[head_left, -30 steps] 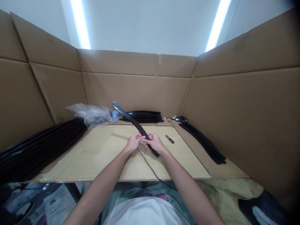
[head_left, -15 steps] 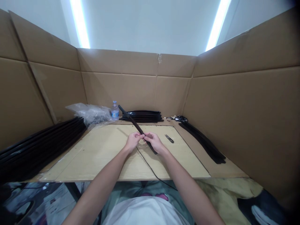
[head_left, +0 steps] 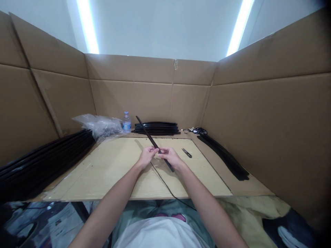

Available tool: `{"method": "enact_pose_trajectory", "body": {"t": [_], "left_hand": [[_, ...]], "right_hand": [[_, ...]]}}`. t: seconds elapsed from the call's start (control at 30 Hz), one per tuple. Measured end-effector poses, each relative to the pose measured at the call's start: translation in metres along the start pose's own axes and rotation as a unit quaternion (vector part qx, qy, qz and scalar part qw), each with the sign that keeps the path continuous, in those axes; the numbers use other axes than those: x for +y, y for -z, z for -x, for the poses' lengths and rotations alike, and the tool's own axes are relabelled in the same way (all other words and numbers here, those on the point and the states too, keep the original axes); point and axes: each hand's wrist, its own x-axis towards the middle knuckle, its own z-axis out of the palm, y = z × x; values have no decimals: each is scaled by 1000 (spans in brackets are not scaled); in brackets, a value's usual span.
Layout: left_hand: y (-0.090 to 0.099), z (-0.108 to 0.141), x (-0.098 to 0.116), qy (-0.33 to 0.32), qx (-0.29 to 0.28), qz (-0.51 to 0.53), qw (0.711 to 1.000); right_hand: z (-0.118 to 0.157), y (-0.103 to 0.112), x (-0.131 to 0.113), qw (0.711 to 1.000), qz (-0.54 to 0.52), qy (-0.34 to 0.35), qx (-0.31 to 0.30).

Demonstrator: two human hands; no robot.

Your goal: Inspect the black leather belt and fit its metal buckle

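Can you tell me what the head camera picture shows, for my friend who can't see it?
A person's left hand and right hand hold a long black strip slanting up over a cardboard-walled worktable. A thin black cord trails from the hands toward the body. Small snips lie right of the hands, with black strip stacks and a water bottle around.

A long black strip is held above the board by both hands, its far end raised toward the back wall. It is pinched near its middle by the left hand, and its near part is gripped by the right hand. A thin black cord is seen trailing from the hands toward the near edge. Small snips are laid just right of the right hand. Black strips are stacked far left, at the back and along the right. A water bottle and a plastic bag are set at the far left.
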Motion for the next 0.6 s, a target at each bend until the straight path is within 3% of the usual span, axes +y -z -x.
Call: {"method": "enact_pose_trajectory", "body": {"t": [0.2,0.6], "left_hand": [[0,1,1,1,-11,9,1000],[0,0,0,-7,-3,3,1000]], "right_hand": [[5,-2,-6,1000,3,1,-21],[2,-1,-3,1000,5,-18,22]]}}
